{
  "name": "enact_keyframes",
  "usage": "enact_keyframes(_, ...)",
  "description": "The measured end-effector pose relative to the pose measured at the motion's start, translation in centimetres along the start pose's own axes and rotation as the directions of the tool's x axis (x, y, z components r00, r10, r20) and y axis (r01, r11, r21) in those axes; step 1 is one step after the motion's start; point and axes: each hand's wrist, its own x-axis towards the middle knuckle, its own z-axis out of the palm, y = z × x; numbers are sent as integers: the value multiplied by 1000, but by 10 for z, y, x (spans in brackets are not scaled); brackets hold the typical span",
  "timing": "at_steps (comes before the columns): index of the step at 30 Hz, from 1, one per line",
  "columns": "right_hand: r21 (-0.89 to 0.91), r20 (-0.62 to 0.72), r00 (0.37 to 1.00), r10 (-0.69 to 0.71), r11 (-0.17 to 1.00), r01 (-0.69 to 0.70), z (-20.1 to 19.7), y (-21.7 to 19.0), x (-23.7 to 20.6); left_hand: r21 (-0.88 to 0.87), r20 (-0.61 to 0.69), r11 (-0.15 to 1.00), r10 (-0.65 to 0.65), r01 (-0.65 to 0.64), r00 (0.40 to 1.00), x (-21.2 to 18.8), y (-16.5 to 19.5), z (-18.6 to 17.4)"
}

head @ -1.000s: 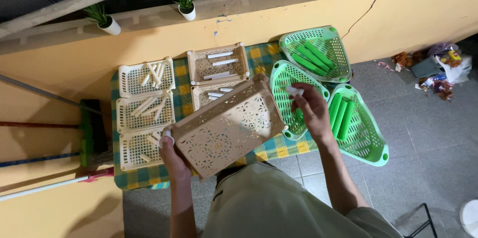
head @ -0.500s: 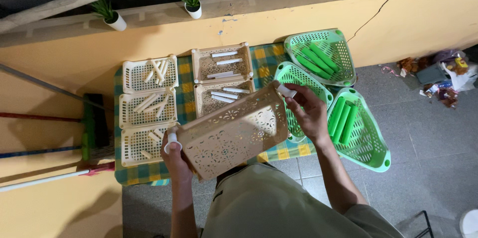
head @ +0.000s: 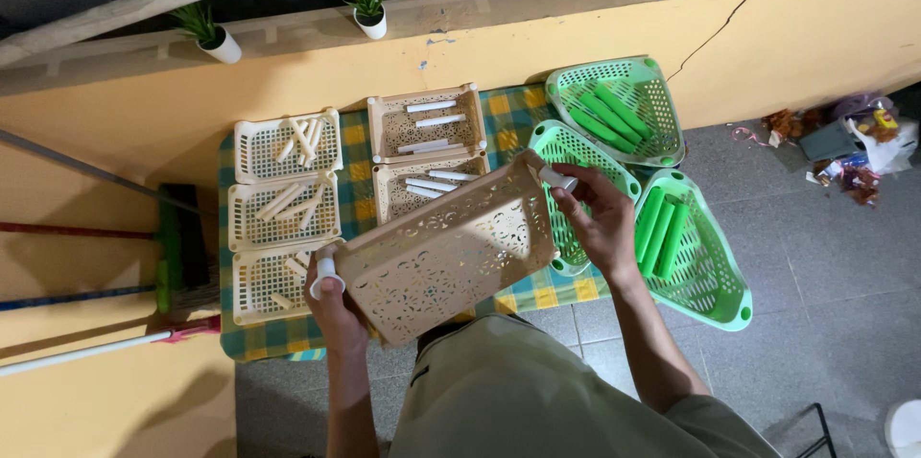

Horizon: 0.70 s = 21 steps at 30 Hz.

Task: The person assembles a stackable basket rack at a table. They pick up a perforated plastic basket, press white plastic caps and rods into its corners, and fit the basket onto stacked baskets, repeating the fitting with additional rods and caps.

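i had both hands, left hand (head: 336,300) and right hand (head: 597,218), clamped on the tilted beige basket (head: 443,252) above the table (head: 537,290); i judged steady, level gripping best

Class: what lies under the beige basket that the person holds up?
Under the beige basket show the checked tablecloth and part of a second beige basket holding white tubes. Anything directly beneath is covered.
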Motion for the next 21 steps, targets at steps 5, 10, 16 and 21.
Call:
enact_keyframes(5,42,13,1000,8,999,-9,0,-5,3,11,-6,999,40,-40,999,1,2,-1)
enact_keyframes(10,28,56,998,-15,1000,13,-4,-8,8,-25,-8,998,50,-50,999,1,7,-1)
enact_keyframes(16,87,97,995,-33,996,25,-8,-9,13,-48,19,996,79,-78,997,1,8,-6)
enact_keyframes(21,42,127,989,-77,997,72,-4,-13,17,-60,36,991,121,-119,992,-2,6,-13)
